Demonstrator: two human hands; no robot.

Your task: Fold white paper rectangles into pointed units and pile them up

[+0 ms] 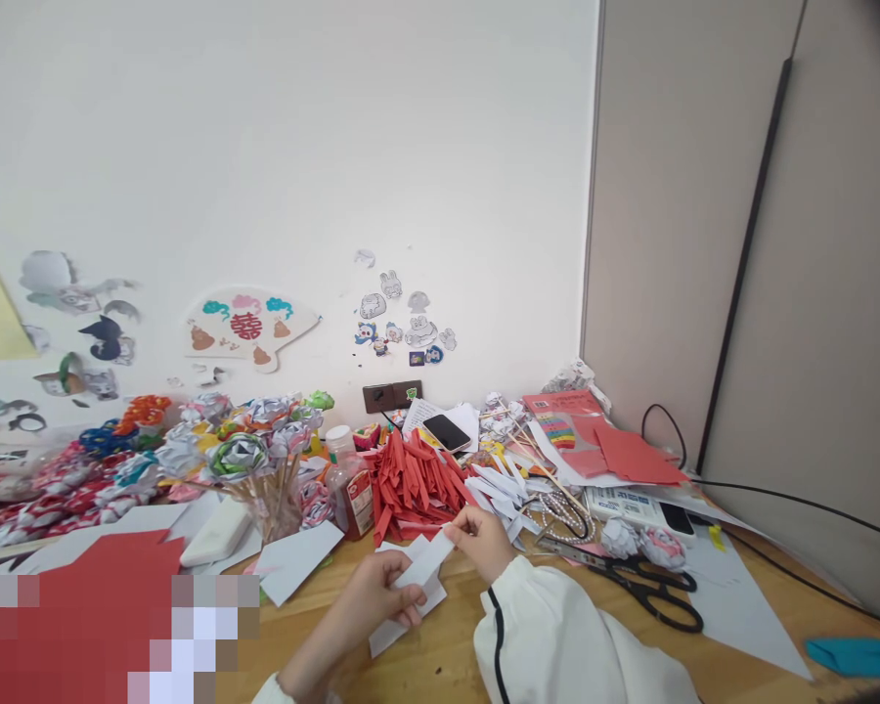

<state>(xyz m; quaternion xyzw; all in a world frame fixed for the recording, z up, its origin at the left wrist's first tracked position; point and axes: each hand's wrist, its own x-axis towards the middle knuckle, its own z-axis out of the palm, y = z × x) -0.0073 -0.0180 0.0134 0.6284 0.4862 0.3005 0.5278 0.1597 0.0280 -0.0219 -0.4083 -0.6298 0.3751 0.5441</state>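
Both my hands hold a folded strip of white paper (pixel 426 562) just above the wooden table (pixel 455 650). My left hand (pixel 377 592) pinches its near end, fingers closed around it. My right hand (pixel 482 540), in a white sleeve, pinches the far end. Another white sheet (pixel 403 626) lies under the strip on the table. Beyond my hands is a heap of folded red paper pieces (pixel 411 484), with folded white pieces (pixel 503 489) to its right.
Black scissors (pixel 656 587) lie right of my sleeve. A glue bottle (pixel 348 484), a cup of paper flowers on sticks (pixel 264 464), a phone (pixel 447 431), red sheets (pixel 635 455), a bead string (pixel 564 513) and cables (pixel 777 499) crowd the table. Wall behind.
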